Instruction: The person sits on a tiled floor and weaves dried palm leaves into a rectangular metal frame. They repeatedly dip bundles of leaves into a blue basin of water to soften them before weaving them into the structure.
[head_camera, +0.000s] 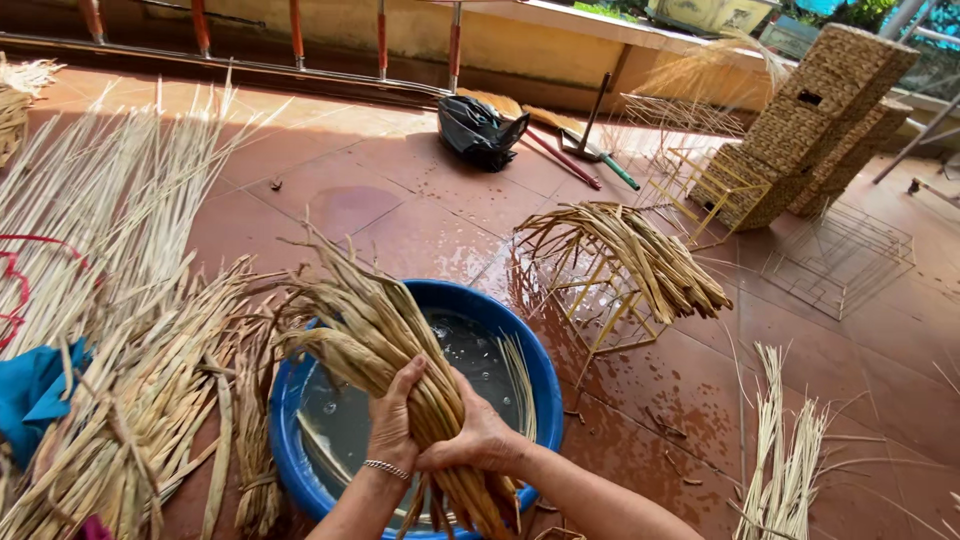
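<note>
While water stands in a round blue plastic basin (545, 385) on the wet red-tiled floor (400, 200), a person holds a thick bundle of dried, flattened plant fibre (385, 345) over it. Both grips are wrapped tight around the bundle's lower part: the left hand (393, 425), a thin bracelet at its wrist, and the right hand (478, 432) just beside it, touching. The bundle's loose tops fan up and left past the basin's rim. Just beside the basin to the right, more fibre strips (640, 255) drape over a small yellow wire frame (600, 310). Heaps of loose stalks (120, 330) lie at the left, and stacked woven baskets (810, 130) stand well apart at the far right.
</note>
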